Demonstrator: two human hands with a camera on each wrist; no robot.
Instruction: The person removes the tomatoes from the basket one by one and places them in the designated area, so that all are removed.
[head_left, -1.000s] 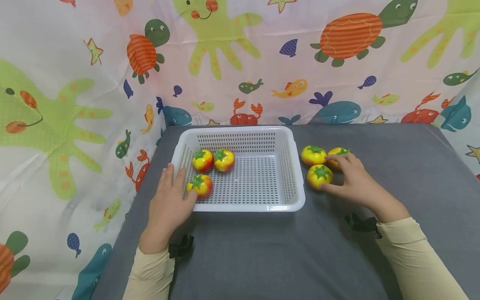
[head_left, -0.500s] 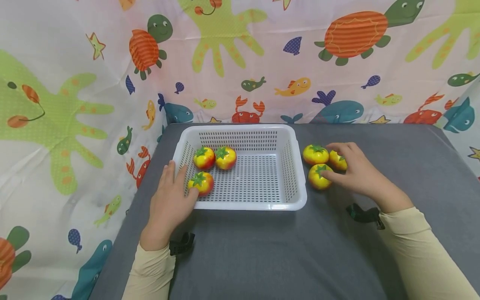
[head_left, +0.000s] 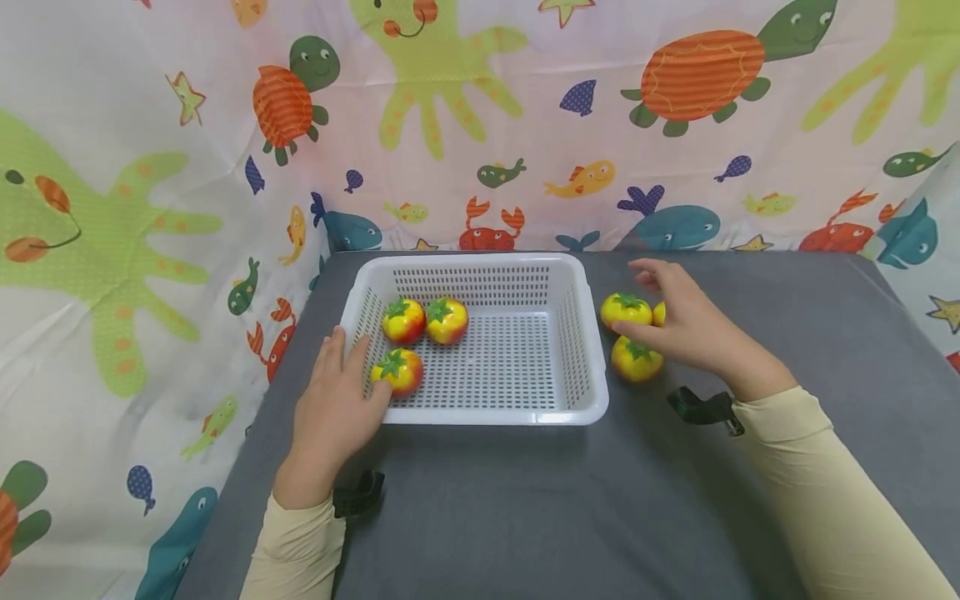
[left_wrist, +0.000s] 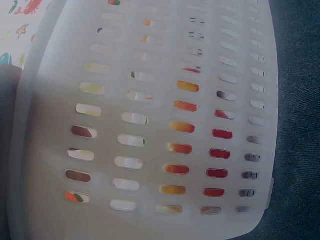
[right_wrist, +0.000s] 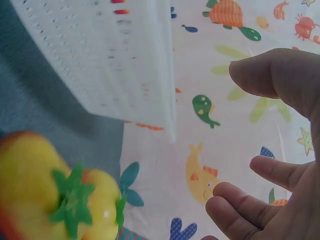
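Observation:
My left hand (head_left: 337, 408) rests at the left side of a white plastic basket (head_left: 487, 416), fingers extended over the rim and thumb beside a yellow-and-red toy tomato (head_left: 400, 372). Two more toy tomatoes (head_left: 447, 321) sit farther back in the basket. My right hand (head_left: 693, 325) hovers over three toy tomatoes right of the basket, thumb and fingers apart with nothing between them. Of these, the back-left tomato (head_left: 625, 309) and front tomato (head_left: 636, 360) show mostly; the third tomato (head_left: 659, 314) is largely hidden behind the hand. The left wrist view shows the basket's slotted wall (left_wrist: 155, 115).
Dark grey cloth (head_left: 510, 508) covers the table. A curtain (head_left: 450, 192) printed with sea animals stands behind and on the left. A black strap (head_left: 703, 407) is at the right wrist, another strap (head_left: 358, 493) at the left.
My right hand has shifted left and slightly back, from around the right-hand tomato to over the back-left one. Its fingers look raised. The left hand stays at the basket.

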